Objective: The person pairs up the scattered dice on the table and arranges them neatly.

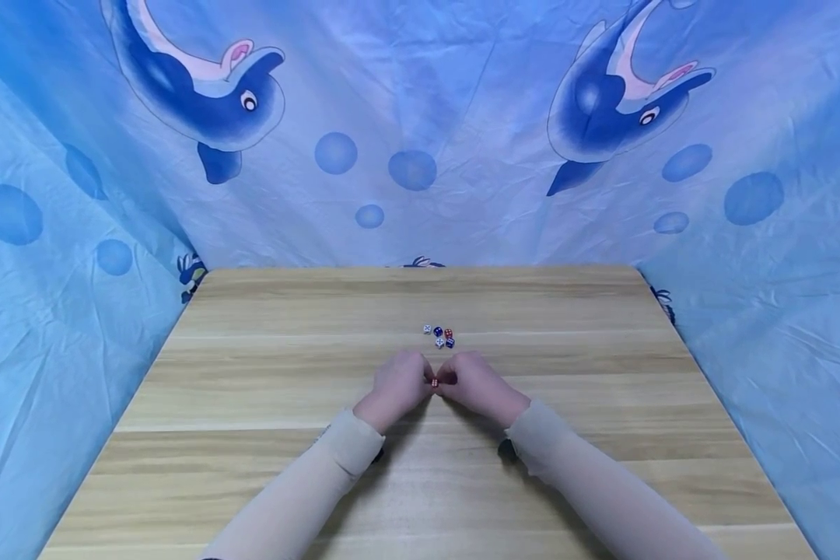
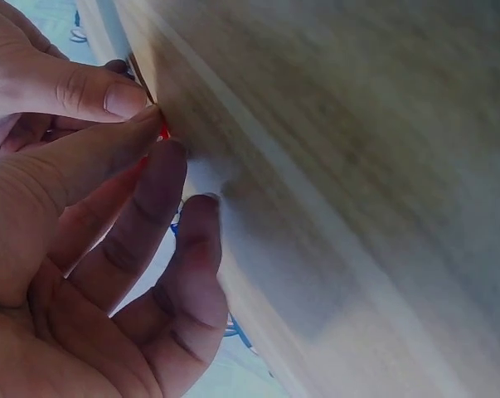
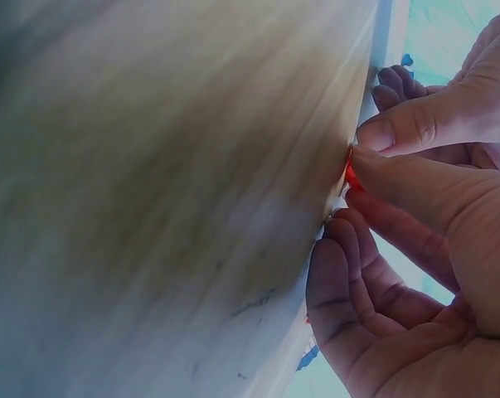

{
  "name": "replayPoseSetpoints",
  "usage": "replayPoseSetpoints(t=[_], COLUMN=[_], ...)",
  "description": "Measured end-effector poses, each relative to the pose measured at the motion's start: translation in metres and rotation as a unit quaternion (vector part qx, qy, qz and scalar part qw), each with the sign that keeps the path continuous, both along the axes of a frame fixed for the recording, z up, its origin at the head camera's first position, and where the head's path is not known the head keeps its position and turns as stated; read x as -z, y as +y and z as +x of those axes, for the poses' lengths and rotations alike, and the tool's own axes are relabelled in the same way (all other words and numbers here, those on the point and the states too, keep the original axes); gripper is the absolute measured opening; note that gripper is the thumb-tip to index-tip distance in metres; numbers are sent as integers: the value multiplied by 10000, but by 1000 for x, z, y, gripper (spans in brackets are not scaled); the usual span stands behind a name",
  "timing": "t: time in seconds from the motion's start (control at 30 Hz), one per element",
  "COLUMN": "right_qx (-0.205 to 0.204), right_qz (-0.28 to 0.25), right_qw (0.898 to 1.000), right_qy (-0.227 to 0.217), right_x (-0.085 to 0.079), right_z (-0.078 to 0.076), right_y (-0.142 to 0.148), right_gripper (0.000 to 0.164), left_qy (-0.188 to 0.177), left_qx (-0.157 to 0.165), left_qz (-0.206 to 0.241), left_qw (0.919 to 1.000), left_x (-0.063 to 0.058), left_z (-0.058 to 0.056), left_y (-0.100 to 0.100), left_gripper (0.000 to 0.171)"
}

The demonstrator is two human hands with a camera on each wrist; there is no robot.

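In the head view, a small red die (image 1: 435, 383) with white dots is low over the wooden table (image 1: 266, 451). My left hand (image 1: 400, 385) pinches it from the left and my right hand (image 1: 479, 387) from the right, with thumbs and fingertips meeting around it. Both wrist views show only a sliver of the red die (image 3: 351, 176), as the fingers hide most of it. Just beyond the hands lie a white die (image 1: 427, 330), a dark blue die (image 1: 438, 331), a second red die (image 1: 449, 333), another white die (image 1: 439, 342) and another blue die (image 1: 450, 342).
A blue cloth (image 1: 455, 225) printed with dolphins and bubbles hangs behind the table and along both sides. Dark bands show at the wrists below the pale sleeves (image 1: 308, 490). The table's far edge runs well behind the dice.
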State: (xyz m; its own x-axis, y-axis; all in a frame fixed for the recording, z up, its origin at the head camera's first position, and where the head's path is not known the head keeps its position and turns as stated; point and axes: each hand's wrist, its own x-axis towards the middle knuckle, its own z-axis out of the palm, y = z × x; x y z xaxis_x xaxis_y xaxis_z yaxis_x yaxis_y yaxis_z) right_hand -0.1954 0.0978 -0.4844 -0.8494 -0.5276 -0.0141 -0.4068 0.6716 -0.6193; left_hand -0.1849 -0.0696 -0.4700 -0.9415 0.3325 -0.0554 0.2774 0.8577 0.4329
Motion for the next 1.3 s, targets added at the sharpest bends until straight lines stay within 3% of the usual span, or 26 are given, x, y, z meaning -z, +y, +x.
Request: replayPoseSetpoints(t=[0.57,0.7,0.87,1.13,1.3], right_qx=[3,177,601,1007,1163], right_qz=[-49,-103,-434,-528,-615], right_qw=[10000,9996,9954,9924,9889], right_qy=[61,-196,-599,-477,-694], right_x=[0,-5,-16,-28,-26], right_z=[2,-2,-16,-49,-66], right_y=[2,6,20,38,42], right_gripper=[5,11,24,30,31], left_qy=[-114,-177,-134,-230,-210], left_qx=[9,11,25,24,33], left_qz=[83,144,144,125,72], left_qw=[9999,9997,9998,9997,9997], left_x=[-1,-3,-2,-3,-3], left_z=[0,1,2,2,0], left_y=[0,0,-2,-3,-3], left_gripper=[5,5,6,7,8])
